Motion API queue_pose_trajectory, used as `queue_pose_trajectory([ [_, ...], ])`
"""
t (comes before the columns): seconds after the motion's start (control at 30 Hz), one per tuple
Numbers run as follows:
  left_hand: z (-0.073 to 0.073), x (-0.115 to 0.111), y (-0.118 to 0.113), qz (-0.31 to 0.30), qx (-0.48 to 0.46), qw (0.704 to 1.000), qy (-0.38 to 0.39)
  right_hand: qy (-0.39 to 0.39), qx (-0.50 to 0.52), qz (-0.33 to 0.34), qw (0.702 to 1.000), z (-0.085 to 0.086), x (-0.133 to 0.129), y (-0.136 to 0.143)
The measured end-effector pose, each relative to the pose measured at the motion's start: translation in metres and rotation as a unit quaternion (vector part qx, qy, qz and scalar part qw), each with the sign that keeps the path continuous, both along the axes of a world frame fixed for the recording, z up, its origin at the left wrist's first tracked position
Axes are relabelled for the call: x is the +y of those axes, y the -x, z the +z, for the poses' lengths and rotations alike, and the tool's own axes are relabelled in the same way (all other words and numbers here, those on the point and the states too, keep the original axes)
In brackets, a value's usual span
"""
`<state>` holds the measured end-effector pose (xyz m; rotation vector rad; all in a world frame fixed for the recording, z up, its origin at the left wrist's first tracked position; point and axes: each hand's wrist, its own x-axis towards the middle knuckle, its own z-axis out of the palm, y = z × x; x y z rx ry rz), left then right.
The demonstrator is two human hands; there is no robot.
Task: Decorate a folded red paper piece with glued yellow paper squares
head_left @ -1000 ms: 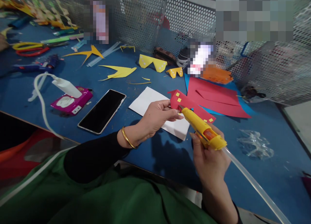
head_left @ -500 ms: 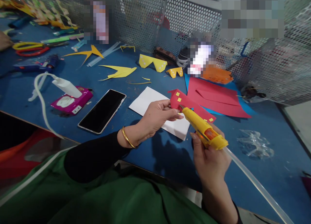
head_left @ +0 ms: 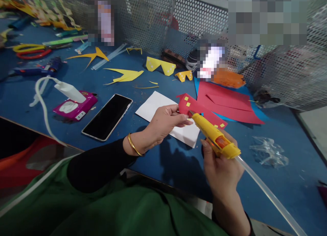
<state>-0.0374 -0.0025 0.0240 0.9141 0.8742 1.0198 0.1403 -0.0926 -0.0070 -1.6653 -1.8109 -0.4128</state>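
My left hand pinches the near edge of a red paper cutout dotted with small yellow squares. A yellow hot glue gun is gripped in my right hand, its nozzle at the cutout beside my left fingertips; whether the tip touches the paper I cannot tell. A long clear glue stick juts from the gun's back end. Below the cutout lies a folded white paper. The fingers of my right hand are partly hidden behind the gun.
Left of the paper lies a black-screened phone, with a purple power socket and white plug beyond. Red paper sheets lie at right, near a clear plastic piece. Yellow paper glasses and a blue glue gun sit farther back.
My hands, the red cutout and the glue gun have hardly moved. At the far left edge, another person's hand has drawn back mostly out of view.
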Motion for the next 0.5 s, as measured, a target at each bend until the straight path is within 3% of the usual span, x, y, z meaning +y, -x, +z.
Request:
queue_pose_trajectory([
  [0.3,-0.0046,0.0015,0.0002,0.001,0.004,1.0,-0.011,-0.017,0.012,0.04,0.999,0.0029,0.0017,0.0007],
  [0.5,-0.0022,0.0002,0.0005,-0.002,0.004,1.0,-0.004,-0.019,0.01,0.015,1.0,0.0041,0.0007,0.0012],
])
